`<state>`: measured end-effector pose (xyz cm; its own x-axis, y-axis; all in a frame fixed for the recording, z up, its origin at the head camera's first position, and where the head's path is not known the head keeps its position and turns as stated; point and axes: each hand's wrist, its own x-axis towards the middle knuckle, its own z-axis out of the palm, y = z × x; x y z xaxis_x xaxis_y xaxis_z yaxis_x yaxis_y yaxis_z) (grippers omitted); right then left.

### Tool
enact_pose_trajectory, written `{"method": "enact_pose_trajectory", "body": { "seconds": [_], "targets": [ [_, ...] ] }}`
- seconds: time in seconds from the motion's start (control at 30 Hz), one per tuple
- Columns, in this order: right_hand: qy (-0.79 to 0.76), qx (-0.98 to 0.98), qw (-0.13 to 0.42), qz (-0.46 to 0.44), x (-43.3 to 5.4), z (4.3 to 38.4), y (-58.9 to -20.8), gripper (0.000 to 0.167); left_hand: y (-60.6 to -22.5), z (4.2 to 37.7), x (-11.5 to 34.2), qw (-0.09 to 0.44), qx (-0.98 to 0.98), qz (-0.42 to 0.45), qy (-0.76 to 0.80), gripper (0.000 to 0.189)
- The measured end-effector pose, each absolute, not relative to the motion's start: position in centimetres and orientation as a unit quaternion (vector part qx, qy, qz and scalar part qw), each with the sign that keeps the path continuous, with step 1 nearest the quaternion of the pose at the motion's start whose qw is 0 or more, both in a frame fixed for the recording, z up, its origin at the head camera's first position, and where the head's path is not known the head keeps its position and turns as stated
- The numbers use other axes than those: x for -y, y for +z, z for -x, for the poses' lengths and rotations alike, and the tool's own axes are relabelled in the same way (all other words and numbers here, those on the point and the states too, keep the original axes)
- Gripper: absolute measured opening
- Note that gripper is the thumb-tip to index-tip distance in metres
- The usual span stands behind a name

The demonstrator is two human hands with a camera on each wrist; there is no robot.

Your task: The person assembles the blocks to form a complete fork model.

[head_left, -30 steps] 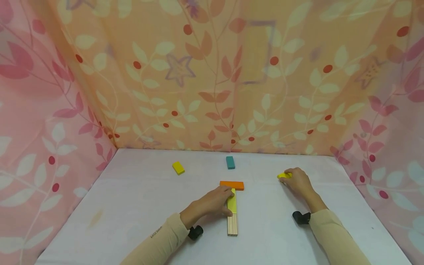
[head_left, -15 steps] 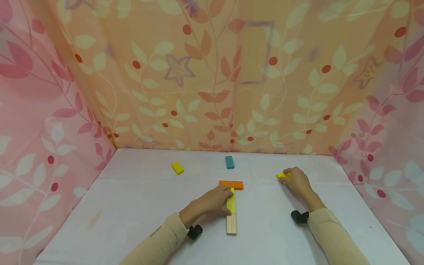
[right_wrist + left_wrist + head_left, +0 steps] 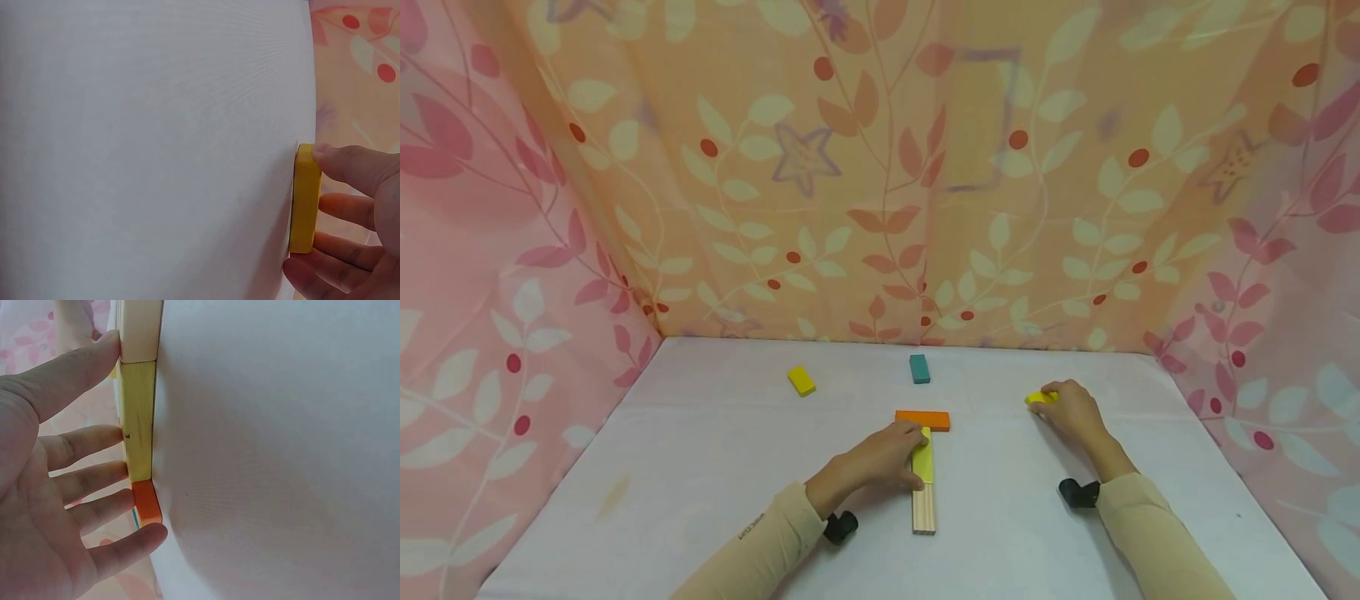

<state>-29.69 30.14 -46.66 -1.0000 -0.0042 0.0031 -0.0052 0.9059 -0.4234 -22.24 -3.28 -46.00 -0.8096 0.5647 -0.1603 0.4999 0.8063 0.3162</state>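
Observation:
In the head view, a light yellow wooden block (image 3: 927,467) and a plain wood block (image 3: 924,510) lie end to end, with an orange block (image 3: 928,419) crosswise at their far end. My left hand (image 3: 876,461) rests over the light yellow block from the left. In the left wrist view its fingers are nearly straight, their fingertips (image 3: 119,469) at the block's upper face and the thumb by the plain block. To the right, my right hand (image 3: 1077,417) holds a yellow block (image 3: 304,200) at the table surface, thumb at one end, fingers along the other.
Another yellow block (image 3: 802,381) lies toward the back left of the white-covered table (image 3: 700,467). A teal block (image 3: 920,368) lies at the back, beyond the orange one. Patterned cloth (image 3: 880,250) encloses the back and sides. Black wrist cameras (image 3: 1078,492) sit under the wrists.

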Motion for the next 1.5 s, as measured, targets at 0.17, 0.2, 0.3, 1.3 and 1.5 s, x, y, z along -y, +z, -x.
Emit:
{"method": "enact_pose_trajectory", "body": {
  "seconds": [0.17,0.2,0.3,1.3,1.5],
  "targets": [
    [0.216,0.976,0.003,-0.002,-30.1,29.7,-46.7,0.049,-46.1,22.3,3.4,0.122,-0.941,-0.286,0.132,0.064],
    [0.217,0.976,0.003,-0.002,-30.1,29.7,-46.7,0.049,-46.1,22.3,3.4,0.123,-0.941,-0.288,0.132,0.064],
    [0.221,0.975,0.0,0.002,-30.2,29.7,-46.9,0.05,-46.1,22.3,3.4,0.123,-0.94,-0.288,0.134,0.064],
    [0.232,0.971,0.003,-0.064,-28.5,30.5,-46.5,0.048,-45.9,22.3,3.3,0.121,-0.943,-0.282,0.129,0.063],
    [0.238,0.968,0.013,-0.082,-27.7,30.9,-45.6,0.047,-46.0,22.3,3.4,0.121,-0.943,-0.283,0.126,0.064]
  ]
}}
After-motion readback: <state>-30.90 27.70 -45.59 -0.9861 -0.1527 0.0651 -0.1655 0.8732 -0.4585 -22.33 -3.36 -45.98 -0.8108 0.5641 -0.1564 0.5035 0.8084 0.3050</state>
